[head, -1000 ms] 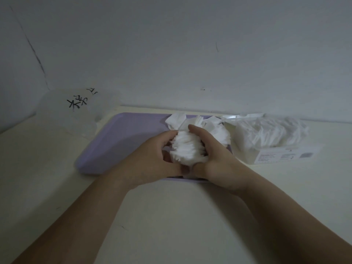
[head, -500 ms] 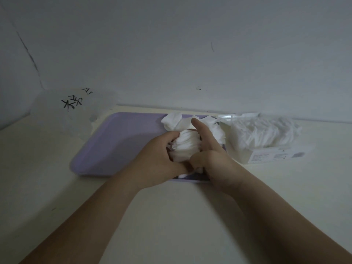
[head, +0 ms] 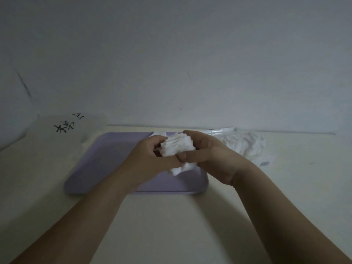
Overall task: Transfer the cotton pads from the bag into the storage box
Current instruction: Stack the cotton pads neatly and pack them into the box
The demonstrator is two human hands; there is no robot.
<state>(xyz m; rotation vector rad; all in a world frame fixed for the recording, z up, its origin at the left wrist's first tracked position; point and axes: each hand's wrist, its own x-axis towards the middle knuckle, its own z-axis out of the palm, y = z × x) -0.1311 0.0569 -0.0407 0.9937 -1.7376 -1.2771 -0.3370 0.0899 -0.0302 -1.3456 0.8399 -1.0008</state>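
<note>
A pale cream table point(head: 171, 225) is seen running back to a white wall point(head: 171, 54). A flat lilac tray point(head: 114, 159) with rounded corners is laid directly on it near the middle, its long edges parallel to the wall. Just beside the tray's right end, a clear plastic bag point(head: 245, 139) is laid on the table, filled with white cotton pads point(head: 247, 149); a printed label point(head: 266, 161) is turned toward the near side, too blurred to be read. At the far left, near the tray's back corner, a frosted box point(head: 47, 141) is set on the table, marked with black handwritten characters point(head: 65, 127).
</note>
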